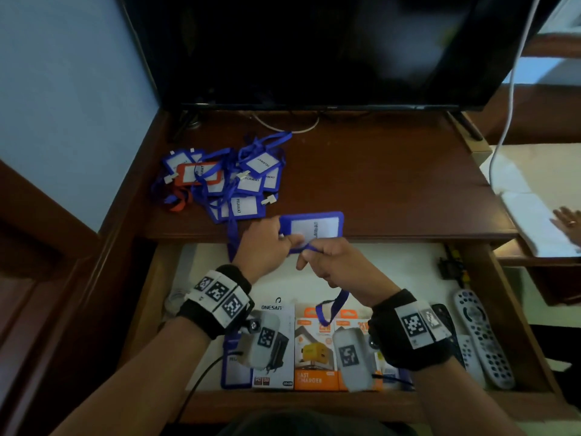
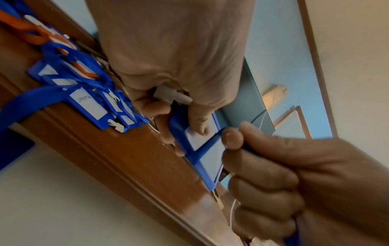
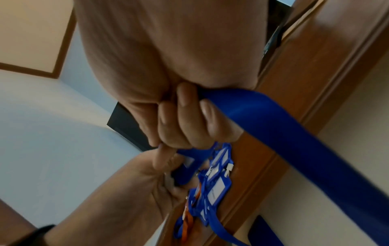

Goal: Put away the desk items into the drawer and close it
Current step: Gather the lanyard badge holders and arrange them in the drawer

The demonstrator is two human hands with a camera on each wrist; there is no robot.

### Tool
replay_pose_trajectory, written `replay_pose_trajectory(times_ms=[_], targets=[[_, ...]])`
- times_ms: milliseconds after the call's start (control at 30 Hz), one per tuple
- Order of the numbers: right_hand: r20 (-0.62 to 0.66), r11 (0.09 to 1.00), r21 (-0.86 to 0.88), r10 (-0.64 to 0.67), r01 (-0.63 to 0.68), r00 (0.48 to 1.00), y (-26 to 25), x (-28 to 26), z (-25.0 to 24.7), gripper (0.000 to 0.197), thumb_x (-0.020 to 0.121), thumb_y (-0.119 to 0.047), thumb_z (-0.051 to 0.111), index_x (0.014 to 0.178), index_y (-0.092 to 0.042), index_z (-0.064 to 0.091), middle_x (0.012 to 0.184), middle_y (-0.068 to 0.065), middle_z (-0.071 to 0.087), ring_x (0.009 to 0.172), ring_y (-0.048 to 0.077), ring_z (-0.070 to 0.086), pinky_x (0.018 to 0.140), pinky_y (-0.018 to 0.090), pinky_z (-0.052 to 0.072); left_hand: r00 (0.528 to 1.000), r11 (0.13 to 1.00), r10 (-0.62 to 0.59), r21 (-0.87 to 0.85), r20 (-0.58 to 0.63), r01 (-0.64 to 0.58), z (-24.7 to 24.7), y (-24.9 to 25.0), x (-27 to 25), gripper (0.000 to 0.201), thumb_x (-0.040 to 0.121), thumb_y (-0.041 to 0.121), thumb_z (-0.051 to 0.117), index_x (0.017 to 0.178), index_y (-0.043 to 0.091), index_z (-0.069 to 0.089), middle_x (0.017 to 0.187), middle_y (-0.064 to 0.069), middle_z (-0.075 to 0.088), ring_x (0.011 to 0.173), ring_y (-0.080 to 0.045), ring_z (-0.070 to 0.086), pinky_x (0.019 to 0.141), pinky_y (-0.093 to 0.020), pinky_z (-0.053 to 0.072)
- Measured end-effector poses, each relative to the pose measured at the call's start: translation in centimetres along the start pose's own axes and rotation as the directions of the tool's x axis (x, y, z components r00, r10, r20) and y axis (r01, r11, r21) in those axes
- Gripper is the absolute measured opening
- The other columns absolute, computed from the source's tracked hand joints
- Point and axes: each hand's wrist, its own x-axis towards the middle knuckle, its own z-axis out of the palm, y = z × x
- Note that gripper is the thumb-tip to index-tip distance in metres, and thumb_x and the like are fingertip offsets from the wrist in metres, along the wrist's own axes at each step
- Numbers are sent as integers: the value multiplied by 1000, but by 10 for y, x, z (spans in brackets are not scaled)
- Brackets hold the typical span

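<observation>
A blue badge holder with a white card is held over the desk's front edge, above the open drawer. My left hand pinches its left end, thumb on the card. My right hand grips its blue lanyard, which crosses the card and hangs out below the fist. A pile of blue badge holders with one orange holder and tangled straps lies on the desk at the back left.
The drawer holds charger boxes, a blue badge holder, two remotes and a dark connector. A dark monitor stands behind the desk. Another person's hand rests on white paper at the right.
</observation>
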Motion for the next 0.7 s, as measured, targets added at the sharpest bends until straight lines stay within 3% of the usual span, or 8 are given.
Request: replay_pose_trajectory(times_ms=[67, 200, 267, 367, 400, 533, 600, 700], targets=[[-19, 999, -47, -18, 17, 1000, -2, 1, -6, 30, 99, -14, 47, 74, -12, 64, 50, -9, 35, 44, 4, 28, 45, 16, 25, 997, 992, 22, 123, 77, -31, 2, 1, -4, 30, 88, 37, 64, 74, 19, 46, 71, -1, 54, 66, -21, 52, 64, -36, 43], [-10, 988, -149, -31, 29, 999, 3, 3, -15, 31, 97, -16, 54, 69, -9, 65, 41, -13, 39, 42, 3, 30, 46, 16, 26, 962, 991, 46, 107, 270, -78, 2, -4, -13, 19, 90, 30, 63, 99, 13, 62, 84, -6, 69, 77, -21, 66, 74, -38, 51], [33, 979, -201, -35, 41, 999, 7, 3, -16, 30, 95, -17, 56, 70, -4, 67, 45, -12, 44, 44, 5, 33, 47, 16, 28, 936, 987, 47, 128, 348, -98, 0, -7, -16, 18, 90, 28, 63, 97, 11, 64, 85, -8, 70, 76, -22, 67, 72, -36, 51], [85, 970, -239, -21, 41, 996, 13, 5, -16, 30, 93, -19, 61, 66, -8, 66, 61, 6, 56, 53, 16, 42, 53, 25, 34, 882, 979, 2, 180, 472, -99, 0, -13, -19, 13, 87, 31, 65, 88, 18, 62, 86, -3, 69, 76, -19, 67, 72, -37, 53], [94, 966, -255, -13, 37, 995, 13, 5, -16, 29, 92, -19, 62, 65, -8, 65, 62, 6, 57, 55, 15, 44, 54, 25, 35, 860, 981, 1, 166, 511, -100, 0, -15, -19, 11, 86, 30, 66, 84, 21, 61, 85, -1, 69, 75, -19, 67, 71, -36, 53], [69, 972, -231, -15, 31, 998, 16, 8, -21, 20, 87, -15, 67, 69, -6, 66, 66, 1, 61, 59, 7, 53, 59, 20, 44, 766, 998, 42, 13, 642, -65, -9, -14, -19, 10, 85, 17, 69, 93, 13, 63, 95, -8, 71, 86, -26, 68, 76, -38, 55], [32, 991, -128, -35, 39, 999, 15, 4, -25, 19, 87, -16, 66, 70, -7, 64, 63, 1, 60, 53, 4, 52, 52, 15, 42, 735, 990, 91, -141, 672, 7, -16, -13, -19, 15, 87, 10, 67, 101, 8, 62, 101, -12, 70, 87, -28, 67, 73, -34, 55], [6, 997, 30, -65, 64, 998, 19, 3, -28, 25, 85, -29, 63, 71, -8, 60, 64, 4, 61, 54, 10, 55, 50, 17, 42, 755, 937, 167, -340, 634, 79, -25, -11, -20, 17, 87, 5, 64, 104, 5, 61, 103, -14, 68, 88, -25, 64, 69, -28, 54]])
